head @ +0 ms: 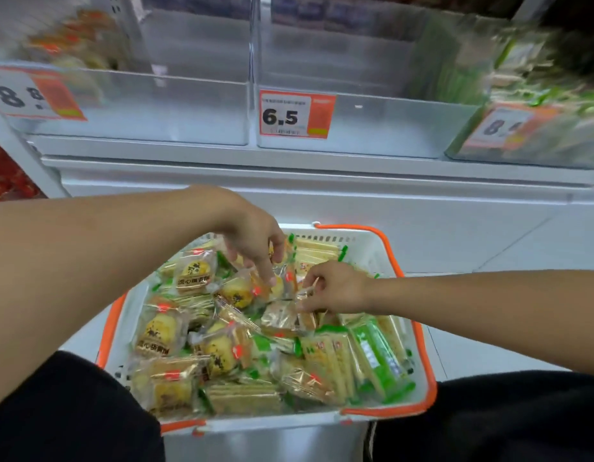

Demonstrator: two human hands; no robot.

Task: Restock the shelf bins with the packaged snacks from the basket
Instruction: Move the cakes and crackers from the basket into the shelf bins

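From the head view, both hands are down in the basket (419,335), sorting through a mixed heap of packaged snacks (222,348). The step in hand looks like picking out one kind to carry up to a shelf bin (355,128). To do it well, I would gather only matching packets, take each by the crimped wrapper edge or flat across its body rather than squeezing the pastry, and lift clear of the pile so neighbours do not snag and spill over the rim. The bin behind the 6.5 price tag (295,114) appears bare and sits straight above the fingers, so it is a likely target.

The left hand (252,241) reaches down with its fingers (267,271) curled and pointing into the pile, their tips on a clear-wrapped yellow pastry packet (242,290) just below them. Whether they pinch it or only touch it I cannot tell; the wrapper glare and blur hide the contact.

The right hand (335,288) lies just beside the left, its fingers (309,295) bent and drawn together on a golden-wrapped packet (285,320), seemingly pinching its upper edge. Green-striped cracker packs (375,358) lie below and to the right of those fingers, untouched.
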